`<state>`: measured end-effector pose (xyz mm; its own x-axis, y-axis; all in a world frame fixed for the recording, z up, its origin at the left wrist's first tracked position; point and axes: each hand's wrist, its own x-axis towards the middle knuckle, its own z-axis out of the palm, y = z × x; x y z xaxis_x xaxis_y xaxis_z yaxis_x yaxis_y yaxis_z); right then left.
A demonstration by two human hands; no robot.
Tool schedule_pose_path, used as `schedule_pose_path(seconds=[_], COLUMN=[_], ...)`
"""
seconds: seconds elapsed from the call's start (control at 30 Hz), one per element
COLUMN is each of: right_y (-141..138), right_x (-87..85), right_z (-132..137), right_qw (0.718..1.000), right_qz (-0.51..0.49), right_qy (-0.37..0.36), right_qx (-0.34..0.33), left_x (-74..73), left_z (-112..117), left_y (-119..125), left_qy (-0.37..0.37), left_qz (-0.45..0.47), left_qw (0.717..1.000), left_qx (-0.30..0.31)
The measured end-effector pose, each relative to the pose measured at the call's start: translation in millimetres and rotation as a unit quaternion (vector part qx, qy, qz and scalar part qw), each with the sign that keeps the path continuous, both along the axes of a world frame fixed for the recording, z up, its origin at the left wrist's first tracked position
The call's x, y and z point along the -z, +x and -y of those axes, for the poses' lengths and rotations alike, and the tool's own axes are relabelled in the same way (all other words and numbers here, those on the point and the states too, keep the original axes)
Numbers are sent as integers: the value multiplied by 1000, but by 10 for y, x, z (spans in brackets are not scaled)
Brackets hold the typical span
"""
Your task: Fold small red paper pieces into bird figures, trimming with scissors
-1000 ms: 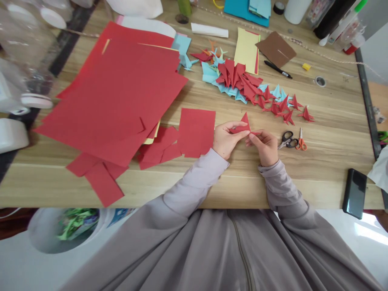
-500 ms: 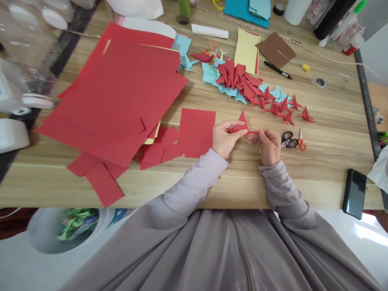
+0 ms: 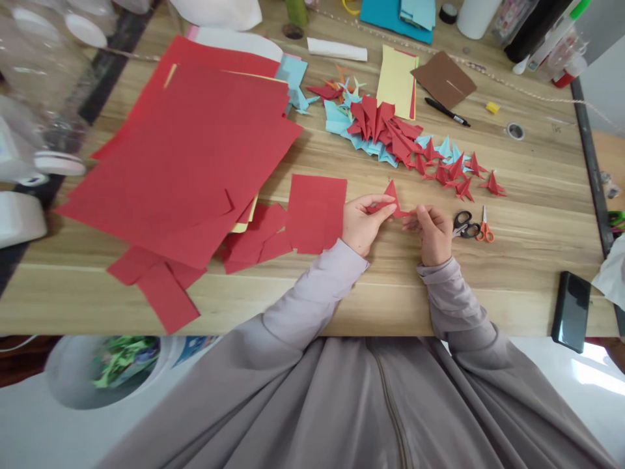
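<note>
A small folded red paper figure (image 3: pixel 392 200) with an upright point is held just above the wooden table (image 3: pixel 537 195) in front of me. My left hand (image 3: pixel 360 225) pinches its left end between thumb and fingers. My right hand (image 3: pixel 433 231) pinches its thin right tip, fingers curled. A red paper square (image 3: pixel 316 213) lies flat just left of my left hand. Two small pairs of scissors (image 3: pixel 471 227), one black-handled and one orange-handled, lie just right of my right hand.
A big pile of red sheets (image 3: pixel 185 156) covers the table's left half, with red offcuts (image 3: pixel 166 290) near the front edge. Several folded red and blue figures (image 3: pixel 405 140) lie in a row behind my hands. A black phone (image 3: pixel 571 311) sits at the right front edge; a pen (image 3: pixel 446 112) lies farther back.
My right hand has slid a little to the right along the figure's thin tip, drawing it out. The left hand has kept its hold and place.
</note>
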<state>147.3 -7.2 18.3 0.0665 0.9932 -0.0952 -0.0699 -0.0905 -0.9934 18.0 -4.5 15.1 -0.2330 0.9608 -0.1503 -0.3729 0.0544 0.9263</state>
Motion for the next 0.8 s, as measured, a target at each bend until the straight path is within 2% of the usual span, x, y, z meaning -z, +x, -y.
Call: schedule_pose_path(seconds=[0.17, 0.5, 0.8], right_y=[-73, -43, -14], right_x=[-27, -7, 15], right_z=[36, 24, 23], right_qw=[997, 997, 995], right_qz=[17, -4, -39], right_qy=[-28, -19, -20], right_qx=[-72, -71, -89], left_x=[8, 56, -13], left_z=[8, 11, 21], left_y=[9, 14, 5], left_qy=[3, 4, -27], left_qz=[-19, -25, 78], left_qw=[1000, 1000, 994], left_qx=[-4, 13, 68])
